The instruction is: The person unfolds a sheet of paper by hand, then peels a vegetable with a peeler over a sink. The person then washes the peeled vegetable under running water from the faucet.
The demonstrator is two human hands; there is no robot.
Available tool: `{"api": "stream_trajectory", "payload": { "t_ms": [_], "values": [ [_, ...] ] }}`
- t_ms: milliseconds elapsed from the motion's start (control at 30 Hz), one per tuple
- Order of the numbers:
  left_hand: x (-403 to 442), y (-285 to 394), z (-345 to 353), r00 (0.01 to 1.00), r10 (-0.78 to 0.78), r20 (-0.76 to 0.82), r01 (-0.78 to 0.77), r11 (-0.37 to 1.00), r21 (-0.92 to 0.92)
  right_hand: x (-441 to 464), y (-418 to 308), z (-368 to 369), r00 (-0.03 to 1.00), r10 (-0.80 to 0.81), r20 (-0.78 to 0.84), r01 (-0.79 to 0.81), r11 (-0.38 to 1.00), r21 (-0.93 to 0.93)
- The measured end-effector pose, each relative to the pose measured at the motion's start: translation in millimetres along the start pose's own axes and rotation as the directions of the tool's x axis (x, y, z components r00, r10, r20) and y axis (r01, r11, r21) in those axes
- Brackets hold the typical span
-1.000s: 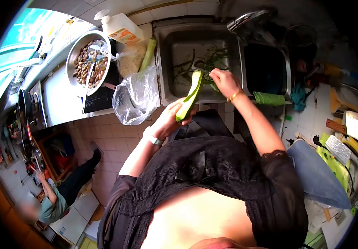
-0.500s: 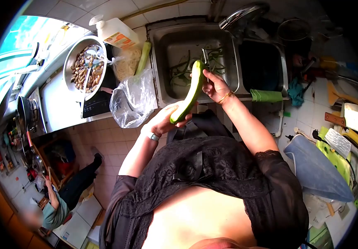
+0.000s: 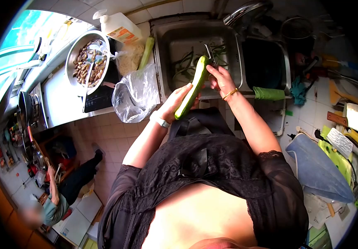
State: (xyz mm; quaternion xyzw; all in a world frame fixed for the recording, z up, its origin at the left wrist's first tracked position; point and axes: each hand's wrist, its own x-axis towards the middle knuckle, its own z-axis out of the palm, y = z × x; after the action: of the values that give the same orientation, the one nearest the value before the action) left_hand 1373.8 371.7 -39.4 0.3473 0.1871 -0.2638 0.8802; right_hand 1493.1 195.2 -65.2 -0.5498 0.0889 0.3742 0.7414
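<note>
1 round, shiny metal bowl (image 3: 70, 62) of brown pieces sits left of the grip; 1 crinkled clear plastic bag (image 3: 134, 97) lies closer. The left hand (image 3: 174, 101) clamps 1 slender green zucchini (image 3: 192, 90) across the front edge of the steel sink (image 3: 179, 35), long axis slanting up-right. The right hand (image 3: 224, 81) grips 1 slim metal peeler (image 3: 208, 52) beside its far end.

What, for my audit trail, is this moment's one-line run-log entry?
left hand: holds long green squash | right hand: holds slim silver metal tool | rectangular steel sink: thin green peelings inside | white counter: crumpled clear plastic bag at edge
</note>
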Motion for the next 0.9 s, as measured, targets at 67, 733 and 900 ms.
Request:
{"api": "stream_trajectory", "payload": {
  "t_ms": [67,733,900],
  "values": [
    [0,1,4,1.0,0.0,-0.029,0.0,1.0,-0.008,-8,6,0,0.993,-0.102,-0.055,0.095,0.987,-0.126],
    [8,-2,-10,0.955,0.061,-0.29,-0.055,0.998,0.03,-72,-7,24,0.718,-0.475,0.508,0.624,0.117,-0.773],
    [-8,-15,5,0.987,0.015,-0.162,-0.027,0.997,-0.076,-13,-10,-14,0.853,-0.356,0.382,0.466,0.191,-0.864]
  ]
}}
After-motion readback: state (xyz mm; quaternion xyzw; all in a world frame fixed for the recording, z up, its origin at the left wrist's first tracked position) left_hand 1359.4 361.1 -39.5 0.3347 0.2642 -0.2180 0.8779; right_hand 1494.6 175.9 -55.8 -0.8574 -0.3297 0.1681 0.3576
